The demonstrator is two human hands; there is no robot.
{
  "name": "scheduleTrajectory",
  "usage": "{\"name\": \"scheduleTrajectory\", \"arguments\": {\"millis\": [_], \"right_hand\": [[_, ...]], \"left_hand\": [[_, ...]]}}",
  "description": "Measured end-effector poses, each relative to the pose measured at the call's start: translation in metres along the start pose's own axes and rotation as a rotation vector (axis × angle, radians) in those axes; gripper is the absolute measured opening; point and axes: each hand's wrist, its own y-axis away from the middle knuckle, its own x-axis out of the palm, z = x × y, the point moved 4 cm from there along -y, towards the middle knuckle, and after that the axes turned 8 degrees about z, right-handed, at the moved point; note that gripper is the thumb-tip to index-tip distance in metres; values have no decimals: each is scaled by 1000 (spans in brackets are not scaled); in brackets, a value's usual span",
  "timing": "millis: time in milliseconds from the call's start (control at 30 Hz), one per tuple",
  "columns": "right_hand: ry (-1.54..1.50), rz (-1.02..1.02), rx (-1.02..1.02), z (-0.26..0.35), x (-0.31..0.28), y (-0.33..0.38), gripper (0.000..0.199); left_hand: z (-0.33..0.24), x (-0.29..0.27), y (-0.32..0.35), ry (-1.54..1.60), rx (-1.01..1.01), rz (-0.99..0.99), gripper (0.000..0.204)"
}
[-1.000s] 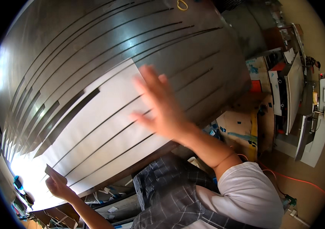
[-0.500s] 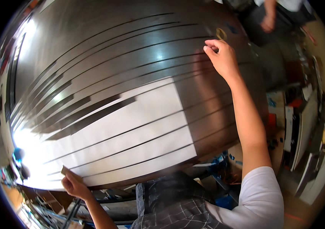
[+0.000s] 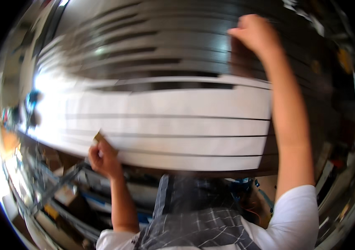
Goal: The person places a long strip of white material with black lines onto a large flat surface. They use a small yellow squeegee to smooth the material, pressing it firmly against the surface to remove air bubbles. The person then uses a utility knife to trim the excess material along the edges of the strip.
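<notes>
The right hand (image 3: 257, 35) has shifted left over dark strips (image 3: 129, 53) — curled, contents unclear; the left hand (image 3: 105, 160) still pinches a tan card (image 3: 98, 136).

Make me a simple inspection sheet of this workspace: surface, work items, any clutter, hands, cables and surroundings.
Surface: dark, glossy table with reflections; strong glare at left.
Work items: white sheet along the near side; thin dark strips running across it; small flat tan piece.
Clutter: mixed items below the near edge, blurred.
Hands: left hand grips the tan piece; right hand hangs over the far side, fingers curled, contents unclear.
Cables: thin orange line below, possibly a cable.
Surroundings: metal framing lower left; right side blurred.
</notes>
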Motion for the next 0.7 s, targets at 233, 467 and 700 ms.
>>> {"name": "scheduleTrajectory", "arguments": {"millis": [233, 467, 700], "right_hand": [[255, 76, 40, 16, -15, -9, 14], [130, 130, -3, -24, -5, -22, 13], [-60, 25, -170, -66, -19, -27, 20]], "left_hand": [[-22, 5, 7, 222, 112, -33, 15], [-33, 11, 8, 258, 140, -26, 15], [-31, 9, 5, 279, 171, 21, 13]]}}
